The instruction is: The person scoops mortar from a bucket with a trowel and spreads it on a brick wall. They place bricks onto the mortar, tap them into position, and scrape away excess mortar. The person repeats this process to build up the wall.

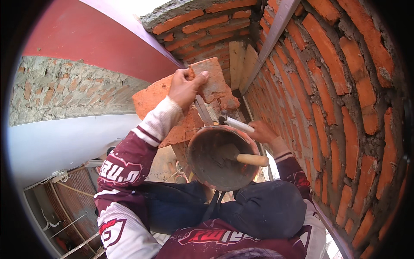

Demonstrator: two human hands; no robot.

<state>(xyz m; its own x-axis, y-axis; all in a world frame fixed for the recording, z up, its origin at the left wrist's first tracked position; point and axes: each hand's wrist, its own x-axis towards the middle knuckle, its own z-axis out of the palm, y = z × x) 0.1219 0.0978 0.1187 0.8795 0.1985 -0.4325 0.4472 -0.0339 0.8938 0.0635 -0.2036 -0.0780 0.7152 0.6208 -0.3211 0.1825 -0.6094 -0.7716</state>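
My left hand [184, 90] grips a broken orange brick [212, 81], thumb on its grey-smeared face, above other bricks [156, 97] lying flat. In my right hand [264, 132], closed round its pale handle, is a hammer [237, 124]; its dark head points left, just below the brick and apart from it. Between my arms and above my knees stands a round bucket [205, 149] with grey mortar inside. A trowel [252, 160] rests in it, its blade in the mortar and its wooden handle sticking out over the right rim.
A brick wall [317, 108] with rough mortar joints rises close on my right, crossed by a straight metal bar [276, 36]. Wooden boards [236, 64] stand in the far corner. To the left are a red panel [103, 41] and a white surface [73, 138]. Cables [60, 175] hang lower left.
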